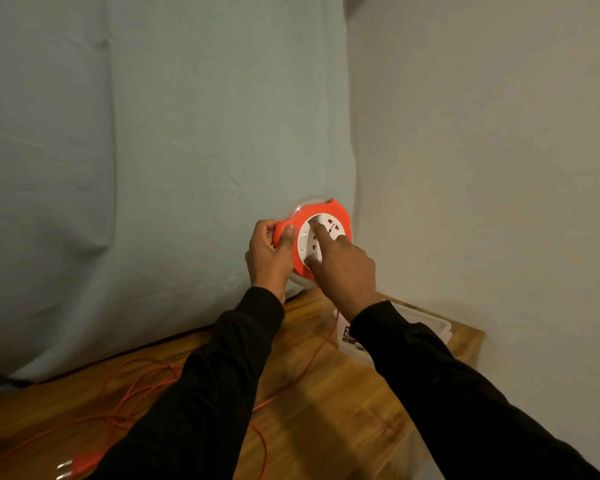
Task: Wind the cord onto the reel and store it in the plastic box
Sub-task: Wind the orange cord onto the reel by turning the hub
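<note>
I hold an orange cord reel point(336, 211) with a white socket face and a clear rim up in the air above the table. My left hand point(269, 256) grips its left edge. My right hand point(343, 265) rests on the white socket face, index finger stretched across it. The orange cord point(312, 358) hangs from the reel and lies in loose loops on the wooden table point(343, 410). Its orange plug point(78, 464) with metal pins lies at the lower left. A clear plastic box point(437, 327) stands at the right, partly hidden by my right arm.
A pale blue cloth point(153, 168) hangs behind the table. A plain wall point(482, 150) stands to the right, close to the box and the table's right edge.
</note>
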